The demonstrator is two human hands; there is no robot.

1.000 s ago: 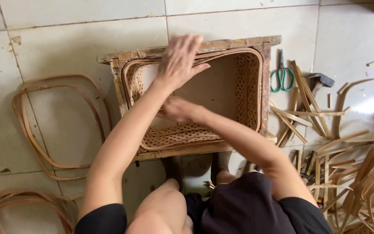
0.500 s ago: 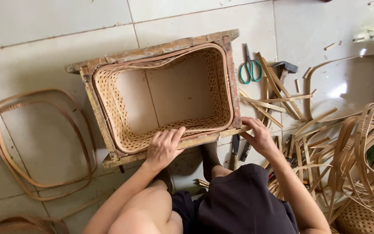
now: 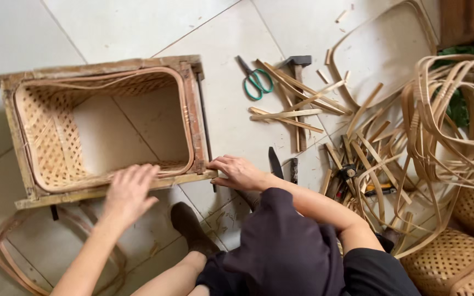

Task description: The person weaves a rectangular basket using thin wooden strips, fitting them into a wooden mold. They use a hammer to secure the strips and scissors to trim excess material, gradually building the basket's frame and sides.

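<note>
On tile, hands (image 3: 130,189) (image 3: 237,172), woven basket (image 3: 56,142)

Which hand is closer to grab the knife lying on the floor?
The right hand, probably. It rests on the near right corner of the woven bamboo basket in its wooden frame, beside the dark-bladed knife. The left hand is further away.

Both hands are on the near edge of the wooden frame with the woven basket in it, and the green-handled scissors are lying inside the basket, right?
Not quite. The left hand and right hand do rest on the near edge of the wooden frame around the woven basket, but the green-handled scissors lie on the tiled floor to the right of the frame, beside the hammer. The head view shows this.
</note>
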